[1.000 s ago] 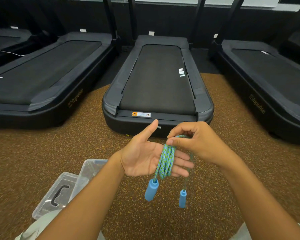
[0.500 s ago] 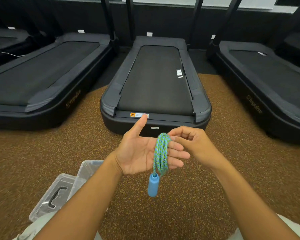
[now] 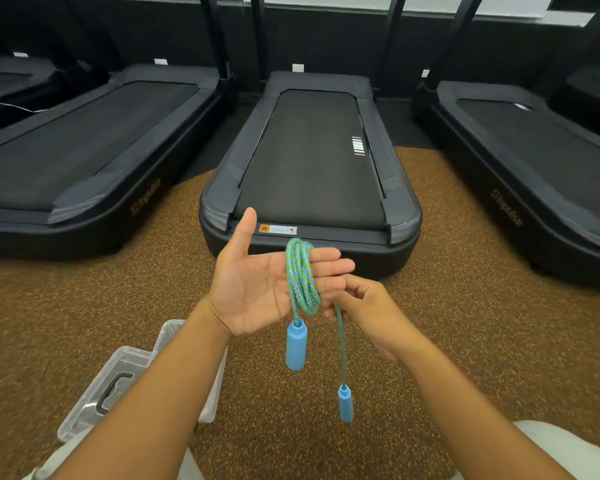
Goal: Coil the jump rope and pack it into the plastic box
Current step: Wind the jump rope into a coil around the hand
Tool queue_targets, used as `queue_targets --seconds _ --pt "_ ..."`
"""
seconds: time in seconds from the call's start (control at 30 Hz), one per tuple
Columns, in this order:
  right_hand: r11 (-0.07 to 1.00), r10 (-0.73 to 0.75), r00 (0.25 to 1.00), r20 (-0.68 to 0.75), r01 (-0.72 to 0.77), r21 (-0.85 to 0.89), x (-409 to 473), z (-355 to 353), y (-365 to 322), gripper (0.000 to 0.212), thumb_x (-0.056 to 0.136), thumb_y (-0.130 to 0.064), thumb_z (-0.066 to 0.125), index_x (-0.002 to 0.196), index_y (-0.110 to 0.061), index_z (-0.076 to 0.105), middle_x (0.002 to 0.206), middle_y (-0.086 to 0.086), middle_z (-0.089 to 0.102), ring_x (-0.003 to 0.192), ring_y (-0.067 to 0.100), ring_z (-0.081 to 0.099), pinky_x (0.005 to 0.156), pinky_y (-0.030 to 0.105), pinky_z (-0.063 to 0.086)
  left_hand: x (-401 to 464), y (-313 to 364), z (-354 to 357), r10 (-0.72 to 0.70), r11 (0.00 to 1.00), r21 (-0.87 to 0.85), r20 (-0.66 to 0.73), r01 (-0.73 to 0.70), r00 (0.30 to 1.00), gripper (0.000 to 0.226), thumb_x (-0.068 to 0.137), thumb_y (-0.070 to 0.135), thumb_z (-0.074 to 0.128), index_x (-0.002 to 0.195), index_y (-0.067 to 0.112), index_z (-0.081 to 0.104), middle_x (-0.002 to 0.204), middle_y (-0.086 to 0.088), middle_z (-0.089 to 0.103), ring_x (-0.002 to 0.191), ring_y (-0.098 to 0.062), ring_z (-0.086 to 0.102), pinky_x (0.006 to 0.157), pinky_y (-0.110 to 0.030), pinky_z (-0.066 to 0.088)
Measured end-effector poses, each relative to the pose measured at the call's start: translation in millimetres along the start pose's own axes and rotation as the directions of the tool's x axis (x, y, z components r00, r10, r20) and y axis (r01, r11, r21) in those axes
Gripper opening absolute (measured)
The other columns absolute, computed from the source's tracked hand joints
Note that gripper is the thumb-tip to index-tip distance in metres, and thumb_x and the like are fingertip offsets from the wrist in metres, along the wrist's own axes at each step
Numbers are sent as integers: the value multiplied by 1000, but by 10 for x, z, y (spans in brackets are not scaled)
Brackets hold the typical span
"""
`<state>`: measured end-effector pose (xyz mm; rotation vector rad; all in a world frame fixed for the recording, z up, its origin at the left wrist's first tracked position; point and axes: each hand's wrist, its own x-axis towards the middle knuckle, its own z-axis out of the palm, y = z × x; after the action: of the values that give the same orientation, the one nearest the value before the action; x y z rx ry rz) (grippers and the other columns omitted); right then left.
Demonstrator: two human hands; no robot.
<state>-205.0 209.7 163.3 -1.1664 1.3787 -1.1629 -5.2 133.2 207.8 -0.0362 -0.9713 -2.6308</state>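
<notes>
A green-and-blue braided jump rope is wound in several loops around the fingers of my left hand, which is held flat, palm up, thumb raised. One blue handle hangs just below that hand. My right hand is below the left fingers and pinches the free strand, from which the second blue handle dangles lower. The clear plastic box sits on the floor at lower left, mostly hidden by my left forearm, with its clear lid and black grip beside it.
I am over brown speckled rubber flooring. A black treadmill stands straight ahead, close to my hands, with another treadmill on the left and another treadmill on the right. My light trouser knees show at the bottom corners.
My right hand has dropped from the top of the coil to below my left fingers, drawing the free strand down. The second handle, hidden half a second ago, hangs in sight again.
</notes>
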Motion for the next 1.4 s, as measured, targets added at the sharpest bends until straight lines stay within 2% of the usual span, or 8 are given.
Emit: queue_targets --seconds 0.23,0.47,0.67,0.8,1.07,1.2,1.3,1.4 --pt "989 125 986 111 -115 -95 -59 130 96 19 102 -18 58 96 -15 76 76 5 68 64 20 69 63 30 58 -75 123 -56 232 973 25 -165 -231 959 114 84 82 44 153 -9 35 159 -30 37 144 -40 45 124 -49 29" --pt "947 14 986 166 40 -319 -200 221 -161 18 99 -25 62 87 -15 72 62 0 64 48 20 64 52 29 51 -131 187 -87 326 945 82 -348 -318 879 113 86 85 34 153 -6 34 155 -27 46 144 -40 45 124 -47 25" --pt "878 -61 981 184 140 -457 -355 173 -504 17 91 -27 72 79 -16 71 62 14 70 44 13 62 50 23 48 -127 171 -93 278 960 147 -403 -238 872 113 84 84 37 150 -8 37 150 -28 51 139 -39 52 123 -48 28" --pt "862 -138 970 199 216 -457 -431 176 -678 10 88 -18 73 78 -16 72 54 -3 62 47 7 52 50 23 43 -101 125 -99 250 967 160 -412 -200 876 112 86 84 32 150 -7 38 150 -27 52 139 -39 52 124 -48 26" --pt "762 -327 935 135 345 -548 -400 62 -907 9 85 -19 78 78 -20 72 54 -17 57 47 1 44 52 10 31 -66 57 -49 156 986 120 -361 -120 920 115 85 86 34 150 -9 36 152 -30 47 144 -39 46 124 -52 25" --pt "708 -348 929 129 350 -613 -341 -4 -941 2 85 -26 79 86 -24 79 62 -26 66 55 -2 55 58 16 40 -24 -11 -20 77 992 120 -355 -36 931 115 87 86 33 152 -8 35 153 -28 48 137 -35 53 113 -45 40" --pt "713 -341 931 128 345 -610 -311 -68 -975 7 84 -24 80 90 -26 81 83 -16 79 74 3 70 73 28 55 3 -85 -10 -12 983 170 -304 67 952 113 87 86 32 147 -9 46 143 -27 56 125 -34 57 117 -46 34" --pt "701 -328 933 149 346 -624 -290 -137 -1009 4 84 -24 80 86 -27 79 75 -13 74 61 0 60 61 15 45 34 -159 3 -102 958 231 -274 169 956 114 86 86 26 143 -9 51 144 -30 55 134 -42 53 124 -50 26"
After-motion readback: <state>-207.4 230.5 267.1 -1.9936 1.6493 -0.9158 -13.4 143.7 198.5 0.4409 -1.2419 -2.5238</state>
